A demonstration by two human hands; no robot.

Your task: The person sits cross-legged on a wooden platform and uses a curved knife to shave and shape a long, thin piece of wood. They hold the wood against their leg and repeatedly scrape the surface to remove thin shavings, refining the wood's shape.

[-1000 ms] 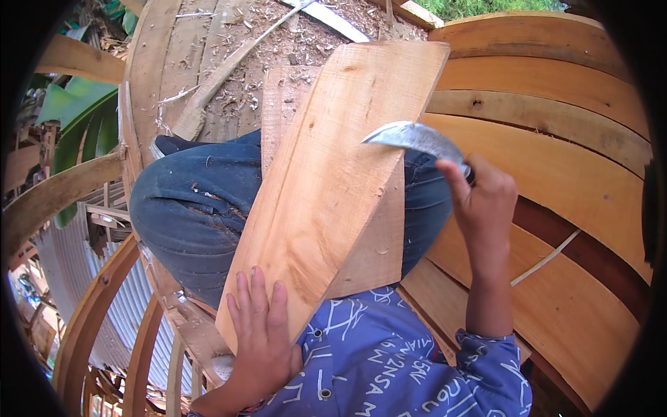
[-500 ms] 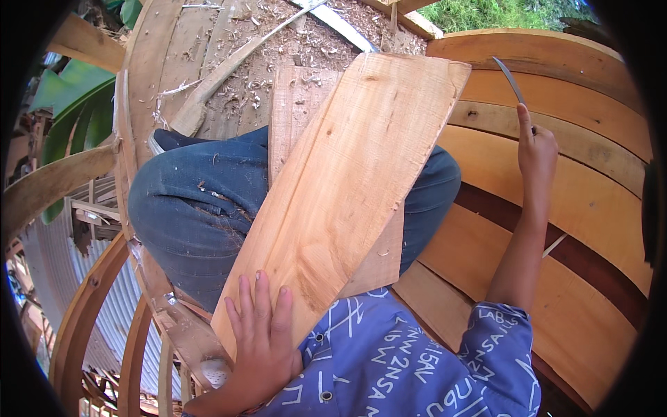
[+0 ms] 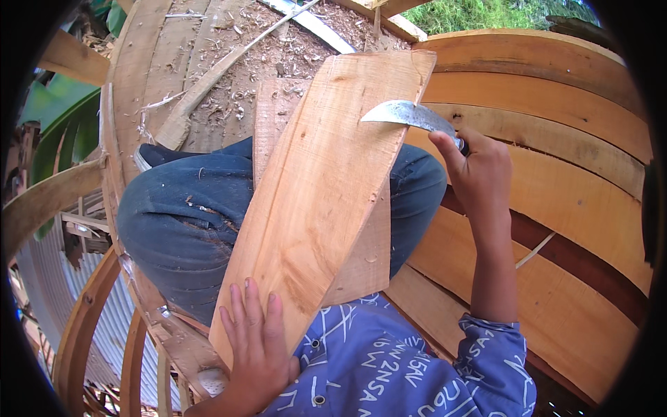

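A long, light-brown wooden board (image 3: 313, 187) lies slanting across my lap, its far end cut at an angle. Flat on its near left end rests my left hand (image 3: 257, 344), fingers stretched out. My right hand (image 3: 483, 167) is wrapped round the handle of a curved knife (image 3: 406, 115), thumb toward the blade. The blade reaches over the board's right edge near the far end; whether it touches the wood I cannot tell. Underneath is a second wooden piece (image 3: 361, 267), partly hidden by the board.
Curved planking (image 3: 535, 125) rises on my right, with a dark gap (image 3: 590, 271) between planks. Ahead, shavings (image 3: 257, 76) cover the floor around a long wooden stick (image 3: 201, 97) and a long pale blade-like strip (image 3: 316, 28). Curved ribs (image 3: 87, 320) stand at left.
My right hand has swung the knife left and inward, from out by the side planks to the board's right edge. My left hand stays flat on the board.
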